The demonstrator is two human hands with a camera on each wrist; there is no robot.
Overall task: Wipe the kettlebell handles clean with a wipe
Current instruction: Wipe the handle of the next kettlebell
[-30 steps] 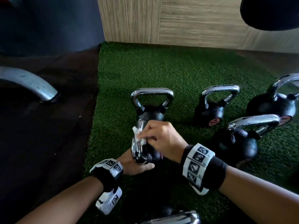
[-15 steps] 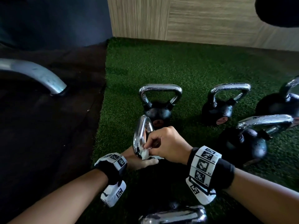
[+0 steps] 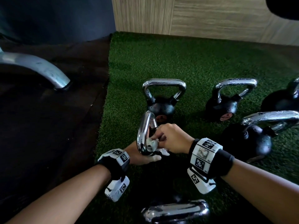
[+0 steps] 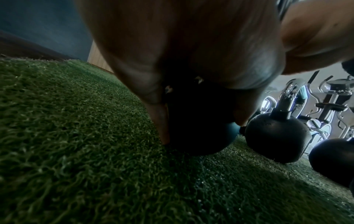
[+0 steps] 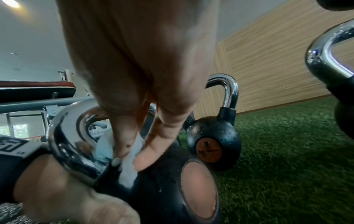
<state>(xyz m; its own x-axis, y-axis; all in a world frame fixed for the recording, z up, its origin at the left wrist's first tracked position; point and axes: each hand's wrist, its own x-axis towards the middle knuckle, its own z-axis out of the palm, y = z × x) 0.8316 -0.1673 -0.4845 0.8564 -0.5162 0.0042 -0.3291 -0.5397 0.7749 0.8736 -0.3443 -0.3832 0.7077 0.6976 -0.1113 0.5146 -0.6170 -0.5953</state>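
Note:
A black kettlebell [image 3: 155,153] stands on the green turf, and its chrome handle [image 3: 143,131] shows edge-on in the head view. My left hand [image 3: 145,157] grips its round body from the near-left side; in the left wrist view the fingers [image 4: 161,121] curl round the dark ball [image 4: 195,142]. My right hand [image 3: 161,139] pinches a crumpled white wipe [image 3: 152,143] against the inside of the handle near its base. In the right wrist view, thumb and finger pinch the wipe [image 5: 126,171] beside the chrome handle [image 5: 65,136], above the body's orange label [image 5: 199,189].
Several more chrome-handled kettlebells stand on the turf [image 3: 186,65]: one just behind [image 3: 161,107], others to the right [image 3: 224,105] [image 3: 249,139], one handle near my arms [image 3: 176,210]. A grey metal leg [image 3: 40,68] rests on the dark floor at left. A wooden wall [image 3: 202,16] closes the back.
My right hand slid the wipe down the handle from its upper part to the base. The left hand kept its hold on the kettlebell.

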